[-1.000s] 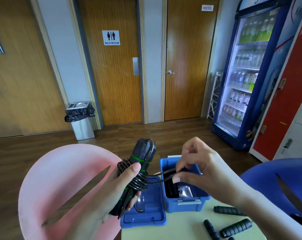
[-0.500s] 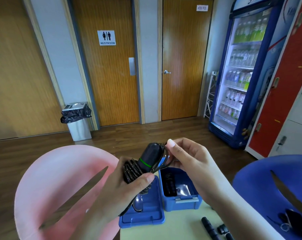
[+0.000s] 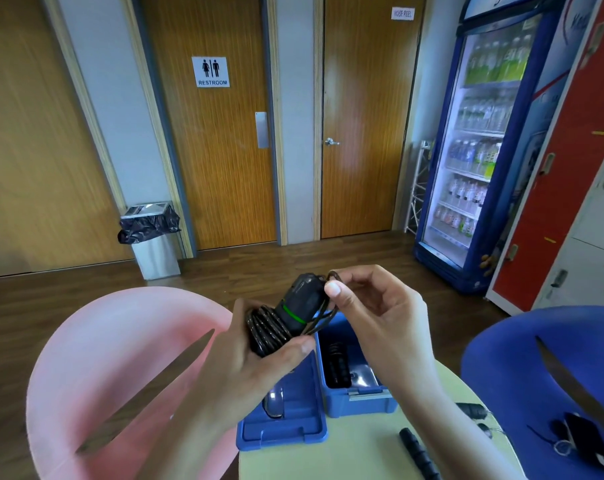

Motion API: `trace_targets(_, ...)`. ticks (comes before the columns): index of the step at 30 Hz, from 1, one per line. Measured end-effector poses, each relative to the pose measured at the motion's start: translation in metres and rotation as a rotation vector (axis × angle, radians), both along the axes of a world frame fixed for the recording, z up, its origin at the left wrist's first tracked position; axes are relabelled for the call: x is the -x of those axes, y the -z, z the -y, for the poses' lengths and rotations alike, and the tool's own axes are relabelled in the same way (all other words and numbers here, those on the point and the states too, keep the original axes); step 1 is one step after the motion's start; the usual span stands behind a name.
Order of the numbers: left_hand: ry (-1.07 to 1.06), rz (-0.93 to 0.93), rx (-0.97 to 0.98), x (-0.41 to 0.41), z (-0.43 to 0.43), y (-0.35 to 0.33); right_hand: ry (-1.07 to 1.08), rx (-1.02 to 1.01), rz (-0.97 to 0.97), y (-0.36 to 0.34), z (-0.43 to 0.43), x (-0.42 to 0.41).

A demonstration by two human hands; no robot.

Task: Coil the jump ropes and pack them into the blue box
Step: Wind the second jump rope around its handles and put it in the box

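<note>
My left hand (image 3: 245, 362) grips a black jump rope (image 3: 286, 317) with green rings, its cord wound round the handles. My right hand (image 3: 373, 313) pinches the cord's free loop at the top of the handles. Both are held above the table, just over the open blue box (image 3: 359, 398). Inside the box lies another black handle (image 3: 336, 365). The box's blue lid (image 3: 283, 431) lies flat to its left.
More black jump rope handles (image 3: 420, 455) lie on the pale table (image 3: 349, 459) at the right. A pink chair (image 3: 96, 368) stands left, a blue chair (image 3: 542, 372) right with a dark small device (image 3: 586, 441) on it. Beyond are doors, a bin and a drinks fridge.
My right hand rose from over the box to the top of the handles, carrying the cord's end up. The bundle tilted and looks more tightly wound.
</note>
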State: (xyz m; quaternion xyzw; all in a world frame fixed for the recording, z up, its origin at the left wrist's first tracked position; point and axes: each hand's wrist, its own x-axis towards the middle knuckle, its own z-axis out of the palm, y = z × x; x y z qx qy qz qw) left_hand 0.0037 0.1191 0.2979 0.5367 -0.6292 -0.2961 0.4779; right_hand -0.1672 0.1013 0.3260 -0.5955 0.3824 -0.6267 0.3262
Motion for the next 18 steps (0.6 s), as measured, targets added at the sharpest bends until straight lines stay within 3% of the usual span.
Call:
trace_targets(6,-0.045,0.04,0.03,-0.003,0.003,-0.004,-0.134,0.065,-0.009,0.007,0.002,0.007)
trace_targets(13,-0.032,0.027,0.02,0.0,0.002,-0.005,-0.19,0.002,0.12,0.002,0.005,0.01)
trace_targets(18,-0.046,0.077,0.067,0.001,0.002,-0.006,-0.135,-0.024,0.104,0.001,0.001,0.005)
